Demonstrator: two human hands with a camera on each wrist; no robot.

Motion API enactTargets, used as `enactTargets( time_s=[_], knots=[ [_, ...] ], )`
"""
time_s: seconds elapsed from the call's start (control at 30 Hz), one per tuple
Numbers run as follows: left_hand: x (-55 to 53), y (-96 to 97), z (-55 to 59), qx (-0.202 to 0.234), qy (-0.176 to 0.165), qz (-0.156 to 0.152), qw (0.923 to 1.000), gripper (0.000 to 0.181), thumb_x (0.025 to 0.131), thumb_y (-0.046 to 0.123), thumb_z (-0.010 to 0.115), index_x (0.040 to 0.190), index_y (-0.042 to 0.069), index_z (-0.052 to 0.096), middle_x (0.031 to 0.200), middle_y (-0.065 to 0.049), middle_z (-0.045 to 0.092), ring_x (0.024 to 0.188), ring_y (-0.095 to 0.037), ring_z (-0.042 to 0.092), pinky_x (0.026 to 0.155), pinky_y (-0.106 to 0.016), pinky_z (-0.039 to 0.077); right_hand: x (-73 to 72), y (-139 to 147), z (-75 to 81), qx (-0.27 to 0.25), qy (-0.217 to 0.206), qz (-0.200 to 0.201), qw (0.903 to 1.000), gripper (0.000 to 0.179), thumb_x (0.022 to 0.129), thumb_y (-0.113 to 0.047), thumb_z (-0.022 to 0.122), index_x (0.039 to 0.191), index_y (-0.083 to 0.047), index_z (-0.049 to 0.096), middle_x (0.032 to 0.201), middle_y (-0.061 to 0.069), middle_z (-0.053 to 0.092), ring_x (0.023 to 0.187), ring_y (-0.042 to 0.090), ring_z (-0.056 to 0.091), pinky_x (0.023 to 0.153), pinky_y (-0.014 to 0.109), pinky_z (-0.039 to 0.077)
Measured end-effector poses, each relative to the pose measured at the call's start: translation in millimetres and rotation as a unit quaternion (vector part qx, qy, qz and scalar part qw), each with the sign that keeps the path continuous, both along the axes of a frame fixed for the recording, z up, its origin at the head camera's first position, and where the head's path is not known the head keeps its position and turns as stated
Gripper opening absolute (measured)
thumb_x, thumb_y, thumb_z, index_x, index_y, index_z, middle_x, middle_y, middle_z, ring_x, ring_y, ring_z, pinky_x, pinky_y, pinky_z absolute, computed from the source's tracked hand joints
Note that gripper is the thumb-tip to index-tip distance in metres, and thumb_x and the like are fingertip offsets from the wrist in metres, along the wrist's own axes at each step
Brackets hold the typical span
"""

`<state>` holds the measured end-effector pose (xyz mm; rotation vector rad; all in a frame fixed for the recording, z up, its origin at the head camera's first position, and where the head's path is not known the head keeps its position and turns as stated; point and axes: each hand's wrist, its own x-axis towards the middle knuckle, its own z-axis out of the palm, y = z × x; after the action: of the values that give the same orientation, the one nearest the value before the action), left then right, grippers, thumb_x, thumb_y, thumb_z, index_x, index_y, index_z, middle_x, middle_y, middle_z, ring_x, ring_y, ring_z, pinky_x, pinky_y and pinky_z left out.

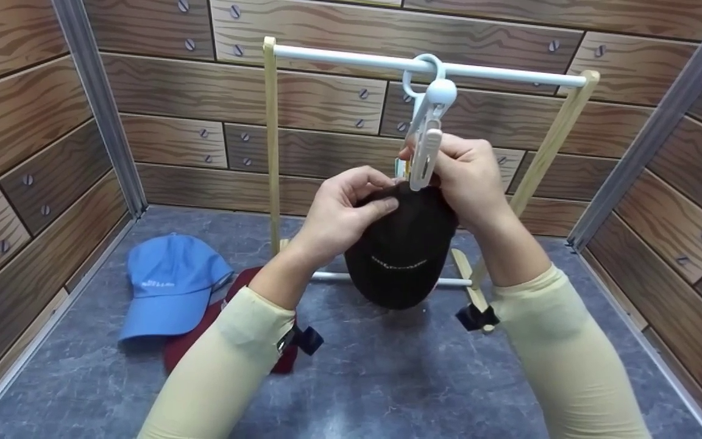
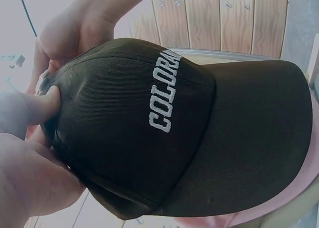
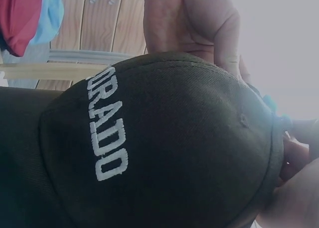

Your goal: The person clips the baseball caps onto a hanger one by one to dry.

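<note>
A black baseball cap with white COLORADO lettering hangs brim down below a white hook clip. My left hand pinches the top of its crown, the thumb lying on the cloth. My right hand grips the clip from the right, and its fingertips show past the clip's left side. The clip's lower end lies against the crown's top; whether it bites the cloth cannot be told. The clip's ring loops over a white rod. In the right wrist view, the cap hides most of the right hand's fingers.
Wooden posts carry the rod, with a lower bar behind the cap. To the left, a blue cap overlaps a dark red cap on the grey tabletop. Wood-patterned panels enclose the back and sides.
</note>
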<state>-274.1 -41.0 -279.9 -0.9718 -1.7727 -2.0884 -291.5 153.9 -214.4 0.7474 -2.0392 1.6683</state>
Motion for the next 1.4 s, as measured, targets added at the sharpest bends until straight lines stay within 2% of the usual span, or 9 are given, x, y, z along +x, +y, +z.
enactTargets(
  time_s=[0.2, 0.37, 0.57, 0.8, 0.97, 1.17, 1.4],
  knots=[
    [0.1, 1.9, 0.4, 0.002, -0.003, 0.016, 0.9999, 0.014, 0.097, -0.010, 0.077, 0.111, -0.010, 0.073, 0.112, -0.014, 0.083, 0.099, -0.016, 0.075, 0.086, -0.030, 0.059, -1.2, 0, 1.0, 0.002, 0.003, -0.003, 1.0000, 0.022, 0.106, -0.011, 0.074, 0.094, 0.003, 0.086, 0.096, 0.005, 0.082, 0.092, 0.014, 0.071, 0.066, 0.023, 0.049],
    [-0.6, 4.5, -1.4, 0.012, -0.016, 0.017, 0.9997, 0.014, 0.097, -0.011, 0.078, 0.110, -0.009, 0.073, 0.116, -0.016, 0.082, 0.103, -0.016, 0.076, 0.088, -0.030, 0.060, -1.5, 1, -0.2, 0.005, 0.003, -0.011, 0.9999, 0.020, 0.105, -0.011, 0.074, 0.094, -0.001, 0.088, 0.094, 0.006, 0.082, 0.089, 0.014, 0.071, 0.065, 0.023, 0.049],
    [-1.1, 5.4, -3.2, 0.023, -0.025, 0.015, 0.9993, 0.015, 0.096, -0.012, 0.078, 0.110, -0.011, 0.072, 0.121, -0.018, 0.081, 0.107, -0.015, 0.077, 0.089, -0.029, 0.060, -1.3, 1, -0.7, 0.004, 0.008, -0.009, 0.9999, 0.019, 0.105, -0.008, 0.075, 0.094, 0.001, 0.087, 0.094, 0.006, 0.082, 0.090, 0.015, 0.072, 0.069, 0.024, 0.052],
    [-0.2, 5.3, -1.0, 0.032, -0.058, 0.025, 0.9975, 0.012, 0.098, -0.007, 0.079, 0.108, -0.003, 0.076, 0.097, -0.011, 0.082, 0.084, -0.014, 0.074, 0.075, -0.029, 0.060, -1.8, 2, -2.0, 0.000, 0.019, -0.005, 0.9998, 0.014, 0.101, -0.004, 0.076, 0.096, 0.004, 0.086, 0.096, 0.009, 0.082, 0.092, 0.020, 0.077, 0.079, 0.027, 0.058],
    [0.1, 7.5, 0.9, 0.022, -0.049, 0.029, 0.9981, 0.012, 0.098, -0.006, 0.080, 0.108, -0.004, 0.075, 0.095, -0.010, 0.082, 0.083, -0.013, 0.074, 0.075, -0.028, 0.059, -2.8, 4, -3.2, 0.006, 0.024, -0.010, 0.9996, 0.015, 0.103, -0.007, 0.077, 0.095, 0.002, 0.087, 0.094, 0.006, 0.082, 0.091, 0.017, 0.075, 0.078, 0.027, 0.058],
    [2.9, 11.6, 1.7, 0.036, -0.053, 0.042, 0.9971, 0.011, 0.098, -0.007, 0.079, 0.107, -0.003, 0.076, 0.096, -0.009, 0.081, 0.086, -0.012, 0.072, 0.077, -0.028, 0.058, -0.8, 6, -3.7, 0.006, 0.014, -0.009, 0.9998, 0.016, 0.104, -0.010, 0.077, 0.097, 0.001, 0.087, 0.097, 0.006, 0.082, 0.092, 0.016, 0.074, 0.079, 0.028, 0.058],
    [0.2, 13.6, -0.5, 0.044, -0.033, 0.046, 0.9974, 0.011, 0.097, -0.010, 0.078, 0.107, -0.006, 0.075, 0.098, -0.007, 0.081, 0.090, -0.011, 0.071, 0.084, -0.027, 0.056, 1.5, 8, -6.5, 0.008, 0.005, -0.001, 1.0000, 0.020, 0.105, -0.008, 0.072, 0.100, 0.008, 0.083, 0.097, 0.003, 0.080, 0.093, 0.015, 0.070, 0.077, 0.026, 0.054]
  ],
)
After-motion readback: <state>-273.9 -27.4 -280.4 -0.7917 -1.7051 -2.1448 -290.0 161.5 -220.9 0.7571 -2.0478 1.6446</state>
